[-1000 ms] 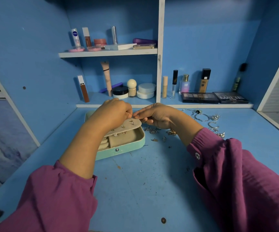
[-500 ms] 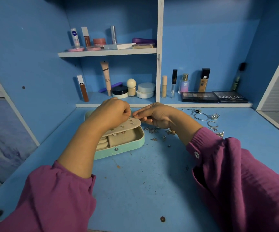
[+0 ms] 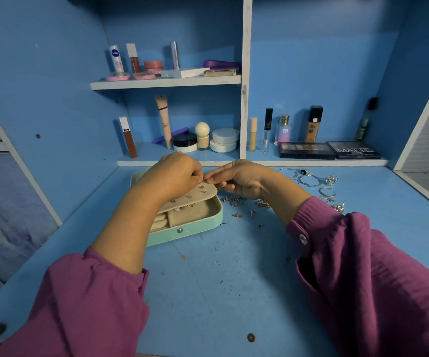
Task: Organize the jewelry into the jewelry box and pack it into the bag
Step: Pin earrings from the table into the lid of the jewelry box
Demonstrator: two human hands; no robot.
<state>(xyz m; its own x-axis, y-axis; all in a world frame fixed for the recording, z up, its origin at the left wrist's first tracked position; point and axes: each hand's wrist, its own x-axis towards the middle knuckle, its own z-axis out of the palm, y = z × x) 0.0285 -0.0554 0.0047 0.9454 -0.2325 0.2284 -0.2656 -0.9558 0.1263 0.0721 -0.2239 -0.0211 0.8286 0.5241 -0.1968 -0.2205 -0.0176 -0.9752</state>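
A mint green jewelry box (image 3: 195,226) lies open on the blue desk, with a beige earring flap (image 3: 195,197) raised over its compartments and several small earrings pinned in it. My left hand (image 3: 172,176) pinches a small earring at the flap's far edge. My right hand (image 3: 236,177) meets it there, fingertips gripping the flap's edge from the right. Loose small jewelry (image 3: 244,204) lies on the desk right of the box, partly hidden by my right wrist. Silver hoops and rings (image 3: 314,182) lie farther right. No bag is in view.
Cosmetics fill the shelves behind: tubes and jars (image 3: 200,139) on the lower shelf, two dark palettes (image 3: 329,150) at right, bottles (image 3: 133,61) on the upper shelf. A white divider (image 3: 245,81) splits the shelving. Cabinet walls close both sides.
Both hands stay at the flap's far edge, with only slight shifts of the fingertips. The box and loose jewelry have not moved.
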